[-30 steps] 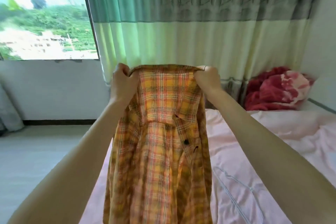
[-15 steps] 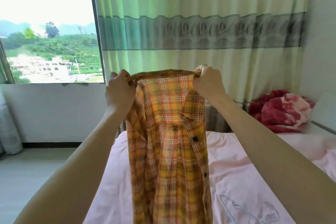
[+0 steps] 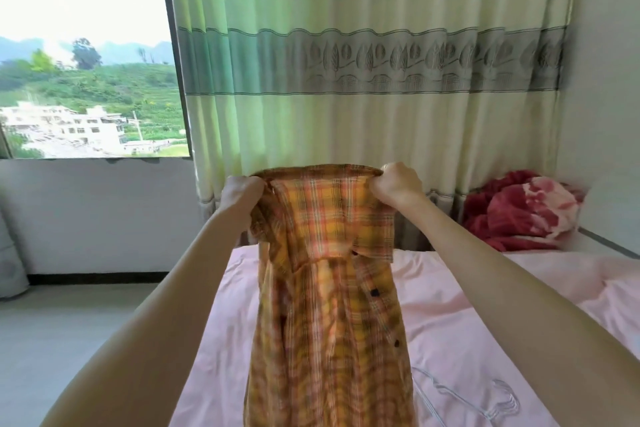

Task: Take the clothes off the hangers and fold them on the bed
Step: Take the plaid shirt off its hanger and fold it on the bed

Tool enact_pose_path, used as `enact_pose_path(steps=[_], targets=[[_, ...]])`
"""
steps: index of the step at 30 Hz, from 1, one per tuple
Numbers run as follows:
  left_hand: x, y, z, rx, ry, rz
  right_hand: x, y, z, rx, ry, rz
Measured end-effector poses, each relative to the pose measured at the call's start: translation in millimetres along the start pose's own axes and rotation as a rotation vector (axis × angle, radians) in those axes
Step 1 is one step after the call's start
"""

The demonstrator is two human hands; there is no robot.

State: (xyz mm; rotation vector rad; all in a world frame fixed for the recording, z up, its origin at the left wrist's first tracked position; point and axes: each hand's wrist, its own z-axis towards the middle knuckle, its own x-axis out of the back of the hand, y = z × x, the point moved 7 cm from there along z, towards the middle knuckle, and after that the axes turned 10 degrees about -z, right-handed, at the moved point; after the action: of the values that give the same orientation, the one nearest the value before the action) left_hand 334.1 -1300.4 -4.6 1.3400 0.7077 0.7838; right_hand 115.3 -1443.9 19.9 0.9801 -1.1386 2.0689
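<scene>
Currently your left hand (image 3: 239,196) and right hand (image 3: 396,185) fisted on shirt (image 3: 329,305) collar, shirt hanging below over bed (image 3: 467,340); hanger (image 3: 460,395) lower right.

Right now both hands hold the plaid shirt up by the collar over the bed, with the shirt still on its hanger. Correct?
Not quite. In the head view the left hand and right hand hold the plaid shirt up, but it's off the hanger, which lies on the bed.

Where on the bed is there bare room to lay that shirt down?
Bare pink sheet lies on the bed between the hanging plaid shirt and the red blanket. Crowded lower right: a clear hanger lies there.
</scene>
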Motion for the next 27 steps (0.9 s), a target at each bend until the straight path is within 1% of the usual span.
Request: enact_pose_path(steps=[2,4,5,7,9,10,12,13,14,15,16,17,18,20,21,22,23,24,25,27], targets=[[-2,14,-1,-0.010,0.033,-0.143,7,-9,5,-0.045,-0.041,0.278],[-3,32,-1,-0.073,0.033,-0.249,14,-20,9,-0.067,-0.047,0.564],[-2,40,-2,-0.110,0.030,-0.290,17,-23,10,-0.074,-0.037,0.658],[1,54,-4,-0.203,0.025,-0.337,23,-27,12,-0.059,-0.015,0.738],[0,59,-13,-0.274,-0.043,-0.367,25,-27,11,-0.010,0.006,0.727],[-3,60,-17,-0.296,-0.103,-0.384,25,-25,9,0.012,0.012,0.703],[-9,53,-22,-0.284,-0.218,-0.400,25,-22,6,0.049,0.017,0.653],[-9,48,-21,-0.293,-0.231,-0.364,24,-20,4,0.066,0.015,0.649],[-8,44,-20,-0.322,-0.204,-0.278,23,-18,2,0.084,0.009,0.655],[-4,42,-20,-0.371,-0.138,-0.140,21,-17,1,0.107,-0.013,0.666],[0,40,-19,-0.427,-0.067,0.003,18,-16,-2,0.130,-0.058,0.676],[2,37,-21,-0.468,-0.040,0.099,13,-14,-4,0.157,-0.119,0.681],[3,33,-21,-0.474,-0.084,0.122,8,-13,-5,0.183,-0.188,0.684],[-2,20,-19,-0.394,-0.326,0.058,-3,-5,-7,0.214,-0.308,0.669],[-4,12,-16,-0.333,-0.419,0.073,-6,-2,-9,0.230,-0.334,0.639],[-4,6,-15,-0.307,-0.465,0.115,-8,2,-11,0.238,-0.332,0.587],[-2,2,-11,-0.326,-0.442,0.199,-10,6,-10,0.243,-0.304,0.507],[0,0,-7,-0.376,-0.379,0.280,-12,11,-9,0.243,-0.242,0.408],[3,0,-6,-0.431,-0.306,0.315,-11,14,-7,0.240,-0.155,0.295],[8,-3,-7,-0.472,-0.173,0.291,-6,16,-8,0.226,0.042,0.138]])
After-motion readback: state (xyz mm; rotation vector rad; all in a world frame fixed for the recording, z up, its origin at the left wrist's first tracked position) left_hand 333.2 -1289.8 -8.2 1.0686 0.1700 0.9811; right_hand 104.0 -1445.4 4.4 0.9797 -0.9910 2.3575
